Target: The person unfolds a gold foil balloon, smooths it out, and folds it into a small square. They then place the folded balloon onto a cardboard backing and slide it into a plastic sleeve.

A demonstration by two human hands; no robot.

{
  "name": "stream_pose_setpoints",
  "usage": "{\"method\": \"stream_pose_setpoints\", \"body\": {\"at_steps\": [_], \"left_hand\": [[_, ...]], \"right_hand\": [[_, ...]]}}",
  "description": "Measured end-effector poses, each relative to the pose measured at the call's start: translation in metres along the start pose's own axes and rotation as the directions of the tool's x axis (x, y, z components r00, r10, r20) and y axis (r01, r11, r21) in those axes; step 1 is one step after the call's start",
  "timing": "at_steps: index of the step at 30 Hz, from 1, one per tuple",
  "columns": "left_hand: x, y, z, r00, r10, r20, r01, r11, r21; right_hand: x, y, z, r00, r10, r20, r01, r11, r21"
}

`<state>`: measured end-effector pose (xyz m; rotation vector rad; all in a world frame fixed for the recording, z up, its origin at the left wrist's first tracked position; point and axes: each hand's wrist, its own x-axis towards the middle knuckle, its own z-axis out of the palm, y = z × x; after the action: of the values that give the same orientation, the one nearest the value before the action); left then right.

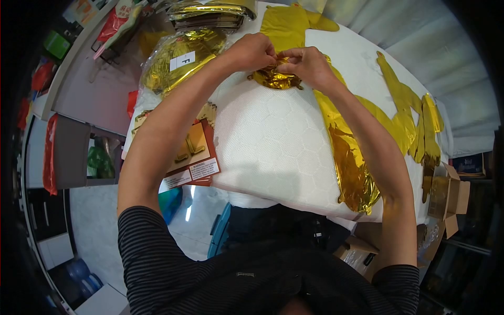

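Near the far side of the white table, both hands meet over a crumpled gold foil piece. My left hand (pixel 252 52) is closed, its fingertips pinching the foil's upper edge. Facing it, my right hand (pixel 307 64) also pinches the foil, thumb and forefinger together. The gold foil piece (pixel 278 79) hangs bunched below the fingers and rests on the table (pixel 257 136). Just beyond the hands lies a flat gold foil sheet (pixel 283 26). More gold foil (pixel 349 163) stretches under and beside my right forearm.
Left of my hands are a plastic bag of gold foil labelled F (pixel 184 60) and stacked packets (pixel 205 21). Printed cards (pixel 197 160) lie by my left forearm. Long gold foil shapes (pixel 404 105) spread along the right side. An open cardboard box (pixel 451 197) stands beyond the right edge.
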<state>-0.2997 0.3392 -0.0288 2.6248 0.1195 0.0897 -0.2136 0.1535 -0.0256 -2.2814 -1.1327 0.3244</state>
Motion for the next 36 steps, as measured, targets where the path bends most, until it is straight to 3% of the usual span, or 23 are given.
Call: {"method": "stream_pose_setpoints", "body": {"at_steps": [2,6,10,12,15,17,21,23,24,26,27,28,29,32,34,36], "left_hand": [[0.002,-0.006,0.003,1.000,0.017,-0.021,-0.018,1.000,-0.021],[-0.001,-0.008,0.000,0.999,0.027,-0.022,-0.029,0.994,-0.102],[-0.002,-0.008,-0.002,1.000,-0.002,0.007,0.003,0.993,-0.120],[-0.003,-0.010,0.000,0.996,0.066,-0.063,-0.071,0.994,-0.081],[-0.001,-0.014,0.002,0.997,0.054,-0.060,-0.060,0.992,-0.111],[0.001,-0.017,0.003,0.998,0.022,-0.054,-0.030,0.988,-0.151],[-0.001,-0.012,0.001,0.999,-0.021,-0.050,0.009,0.975,-0.223],[-0.004,-0.006,-0.002,0.999,-0.032,-0.028,0.026,0.981,-0.193],[-0.004,-0.005,-0.004,0.999,-0.050,-0.006,0.048,0.985,-0.167],[-0.003,-0.016,0.003,0.998,-0.016,-0.057,0.006,0.984,-0.181],[-0.005,-0.016,0.003,0.994,0.017,-0.106,-0.038,0.980,-0.196],[-0.005,-0.015,0.003,0.994,0.017,-0.105,-0.037,0.980,-0.194],[-0.006,-0.015,0.004,0.993,-0.023,-0.112,0.007,0.990,-0.142],[-0.011,-0.010,0.007,0.985,-0.069,-0.160,0.060,0.997,-0.056],[-0.013,-0.005,0.009,0.978,-0.071,-0.196,0.067,0.997,-0.025],[-0.013,-0.001,0.008,0.989,-0.069,-0.133,0.057,0.994,-0.091]], "right_hand": [[0.008,0.016,0.004,0.999,-0.035,0.032,0.027,0.973,0.228],[0.009,0.019,0.004,0.999,-0.025,0.045,0.012,0.966,0.257],[0.005,0.009,0.007,0.999,-0.013,-0.037,0.018,0.992,0.128],[0.002,0.002,0.003,0.998,-0.017,-0.058,0.021,0.997,0.074],[-0.001,-0.004,0.000,0.997,-0.022,-0.067,0.023,1.000,0.013],[-0.002,0.000,0.004,0.873,-0.347,-0.342,0.248,0.921,-0.300],[0.011,-0.003,0.004,0.933,-0.291,-0.211,0.227,0.932,-0.281],[0.022,-0.003,0.003,0.987,-0.155,-0.041,0.147,0.977,-0.152],[0.032,0.002,0.003,0.986,-0.158,-0.046,0.149,0.977,-0.152],[0.050,0.016,0.002,0.972,-0.172,0.161,0.169,0.985,0.037],[0.050,0.013,-0.002,0.972,-0.174,0.159,0.170,0.985,0.038],[0.048,0.011,-0.006,0.979,-0.101,0.175,0.075,0.985,0.152],[0.047,0.009,-0.009,0.979,-0.030,0.200,-0.024,0.965,0.263],[0.053,0.026,-0.003,0.981,0.029,0.194,-0.103,0.918,0.384],[0.052,0.031,0.002,0.983,-0.008,0.183,-0.073,0.898,0.434],[0.048,0.029,0.004,0.984,-0.045,0.170,-0.044,0.875,0.483]]}}
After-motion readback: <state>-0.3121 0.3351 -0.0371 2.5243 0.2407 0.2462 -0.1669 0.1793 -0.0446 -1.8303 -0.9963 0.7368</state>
